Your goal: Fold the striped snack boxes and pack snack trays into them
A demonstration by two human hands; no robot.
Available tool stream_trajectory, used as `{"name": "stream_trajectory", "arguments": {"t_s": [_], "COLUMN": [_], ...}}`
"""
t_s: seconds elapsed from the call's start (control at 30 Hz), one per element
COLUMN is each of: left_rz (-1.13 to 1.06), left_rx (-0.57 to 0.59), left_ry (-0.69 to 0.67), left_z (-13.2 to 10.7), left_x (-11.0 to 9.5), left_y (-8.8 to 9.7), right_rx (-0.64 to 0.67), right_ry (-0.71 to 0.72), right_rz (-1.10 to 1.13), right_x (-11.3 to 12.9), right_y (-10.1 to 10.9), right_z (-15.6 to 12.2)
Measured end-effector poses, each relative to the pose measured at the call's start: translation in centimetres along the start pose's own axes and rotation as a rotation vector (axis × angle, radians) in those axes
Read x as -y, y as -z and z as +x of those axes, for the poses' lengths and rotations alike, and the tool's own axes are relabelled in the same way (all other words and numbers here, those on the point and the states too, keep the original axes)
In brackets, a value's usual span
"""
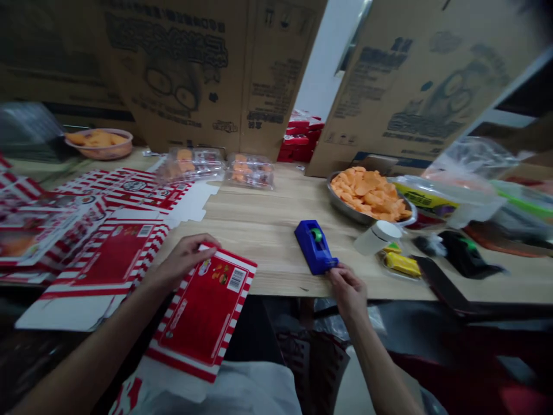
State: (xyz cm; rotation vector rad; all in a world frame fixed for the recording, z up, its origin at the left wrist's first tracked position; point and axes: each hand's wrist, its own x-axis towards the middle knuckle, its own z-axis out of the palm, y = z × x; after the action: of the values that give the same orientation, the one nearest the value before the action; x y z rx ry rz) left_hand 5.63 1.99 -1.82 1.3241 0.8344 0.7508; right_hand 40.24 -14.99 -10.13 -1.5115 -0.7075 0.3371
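Observation:
My left hand [190, 259] grips the upper left edge of a red and white striped cardboard box [201, 317], which is tilted over my lap with its barcode side up. White flaps stick out at the box's lower end. At the table's front edge, my right hand [349, 288] has its fingers pinched at the cutting end of a blue tape dispenser [311, 248]. A green roll core shows inside the dispenser. Any piece of tape between those fingers is too small to make out.
Flat striped box blanks [108, 253] are stacked at left. Clear packs [250, 171] of orange pieces lie at the back. A metal bowl [341, 202] of orange pieces, a white jar [378, 237], a yellow packet [401, 264] and a black dispenser [464, 256] stand at right. Large cartons [194, 75] wall the back.

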Motion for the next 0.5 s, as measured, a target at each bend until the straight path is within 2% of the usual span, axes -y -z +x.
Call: {"name": "stream_trajectory", "arguments": {"t_s": [0.13, 0.23, 0.27, 0.33, 0.43, 0.47, 0.5], "left_rz": [-0.006, 0.054, 0.088, 0.154, 0.203, 0.203, 0.195], "left_rx": [0.278, 0.361, 0.381, 0.426, 0.508, 0.536, 0.563], "left_ry": [0.129, 0.117, 0.091, 0.052, 0.074, 0.087, 0.092], "left_z": [1.2, 1.5, 1.5, 1.5, 1.4, 1.4, 1.3], "left_x": [0.3, 0.4, 0.4, 0.3, 0.3, 0.5, 0.6], "left_y": [0.9, 0.9, 0.8, 0.5, -0.1, -0.3, -0.4], "right_rx": [-0.074, -0.06, -0.016, 0.214, 0.876, 1.039, 1.136], "right_ry": [0.03, -0.021, -0.038, -0.044, 0.004, 0.03, 0.063], "right_rz": [-0.027, -0.025, -0.017, -0.021, -0.085, -0.105, -0.132], "right_x": [-1.2, 0.1, 1.0, 3.5, 7.5, 8.7, 9.6], "right_y": [-0.1, -1.0, -1.7, -3.8, -8.4, -9.9, -11.4], "right_z": [0.0, -1.4, -2.1, -3.6, -4.9, -5.1, -5.2]}}
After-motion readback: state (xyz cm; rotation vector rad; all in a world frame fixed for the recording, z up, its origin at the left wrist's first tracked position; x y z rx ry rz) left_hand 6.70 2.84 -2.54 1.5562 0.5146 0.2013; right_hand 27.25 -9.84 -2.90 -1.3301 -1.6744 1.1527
